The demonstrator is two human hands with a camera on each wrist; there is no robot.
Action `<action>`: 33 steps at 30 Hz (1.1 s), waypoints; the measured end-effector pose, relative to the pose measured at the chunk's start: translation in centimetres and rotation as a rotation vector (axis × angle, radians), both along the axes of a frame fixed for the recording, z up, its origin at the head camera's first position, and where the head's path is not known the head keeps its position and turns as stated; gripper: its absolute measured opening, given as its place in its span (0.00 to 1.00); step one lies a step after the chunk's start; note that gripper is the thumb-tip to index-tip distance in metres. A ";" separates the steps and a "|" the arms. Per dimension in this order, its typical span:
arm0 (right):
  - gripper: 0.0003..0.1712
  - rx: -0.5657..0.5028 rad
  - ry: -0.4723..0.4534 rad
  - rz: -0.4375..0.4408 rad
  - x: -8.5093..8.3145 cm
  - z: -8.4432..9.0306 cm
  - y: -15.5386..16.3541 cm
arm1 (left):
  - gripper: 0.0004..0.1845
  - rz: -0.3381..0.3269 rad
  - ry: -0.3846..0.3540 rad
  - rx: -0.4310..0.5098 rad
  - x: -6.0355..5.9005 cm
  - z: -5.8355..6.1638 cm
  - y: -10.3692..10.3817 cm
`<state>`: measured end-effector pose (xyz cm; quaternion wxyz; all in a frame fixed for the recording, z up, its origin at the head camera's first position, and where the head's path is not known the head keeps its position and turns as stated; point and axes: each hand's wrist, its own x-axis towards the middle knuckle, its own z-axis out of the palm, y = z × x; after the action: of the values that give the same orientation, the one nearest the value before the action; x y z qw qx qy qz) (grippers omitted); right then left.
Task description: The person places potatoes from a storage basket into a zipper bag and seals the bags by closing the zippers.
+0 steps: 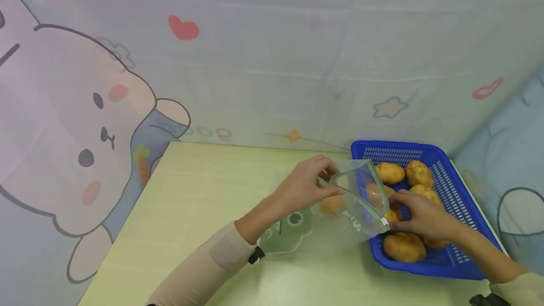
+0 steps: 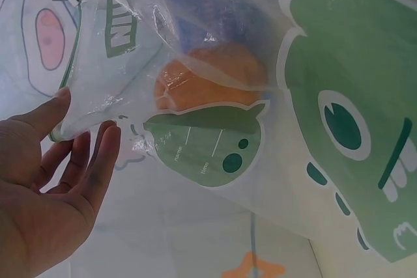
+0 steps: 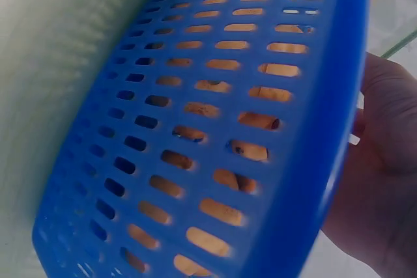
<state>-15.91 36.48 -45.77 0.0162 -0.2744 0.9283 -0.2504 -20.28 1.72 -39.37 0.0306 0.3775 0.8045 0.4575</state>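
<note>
The clear zip bag [image 1: 340, 211] lies on the pale green table [image 1: 199, 202], its mouth lifted and tipped toward the blue basket [image 1: 450, 174], and the bag's far corner overlaps the basket's near rim. One potato in the bag [image 1: 331, 204] shows through the plastic; from the left wrist view it sits just above a green printed cartoon shape, with a larger green dinosaur print beside it. The left hand [image 1: 303, 185] pinches the upper edge of the bag's mouth, thumb and fingertips closed on the plastic, holding the opening up. In the wrist view the fingers [image 2: 98, 161] look fairly straight against the film, the thumb tip on the rim.

The right hand [image 1: 418, 216] reaches into the basket, fingers spread and curled down over a potato by the bag's zipper end; whether it actually grips it, I cannot tell. Around it lie more loose potatoes [image 1: 403, 247], some at the back of the basket, one at the front. The right wrist view shows only slotted blue basket wall with potato skin behind.

Behind the table hangs a cartoon rabbit curtain [image 1: 85, 122].
</note>
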 end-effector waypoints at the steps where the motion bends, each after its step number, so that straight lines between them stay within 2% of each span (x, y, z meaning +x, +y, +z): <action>1: 0.22 0.020 -0.004 -0.008 0.0 -0.1 -0.1 | 0.16 0.002 0.001 -0.002 0.0 0.0 0.0; 9: 0.28 0.127 -0.019 -0.052 -0.1 -0.7 -0.4 | 0.16 0.011 -0.002 -0.002 0.0 0.0 -0.3; 14: 0.28 0.105 -0.050 -0.087 -0.2 -1.0 -0.3 | 0.16 0.008 -0.007 0.000 0.1 0.1 -0.3; 18: 0.29 0.074 -0.050 -0.093 -0.3 -0.6 0.1 | 0.18 0.006 -0.005 -0.008 0.1 0.2 -0.4; 22: 0.30 0.054 0.033 -0.090 -0.9 0.6 1.2 | 0.19 0.009 0.002 -0.020 0.1 0.1 -0.2; 26: 0.29 0.029 0.120 -0.127 -1.5 2.5 2.0 | 0.18 0.010 0.017 -0.030 0.0 0.1 -0.1; 33: 0.31 -0.119 0.171 -0.173 -1.3 6.3 1.3 | 0.17 0.013 0.035 -0.063 -0.1 0.0 -0.1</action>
<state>-17.20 37.74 -39.52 -0.1011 -0.2139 0.9300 -0.2813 -20.41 1.60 -39.37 0.0257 0.3791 0.8213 0.4255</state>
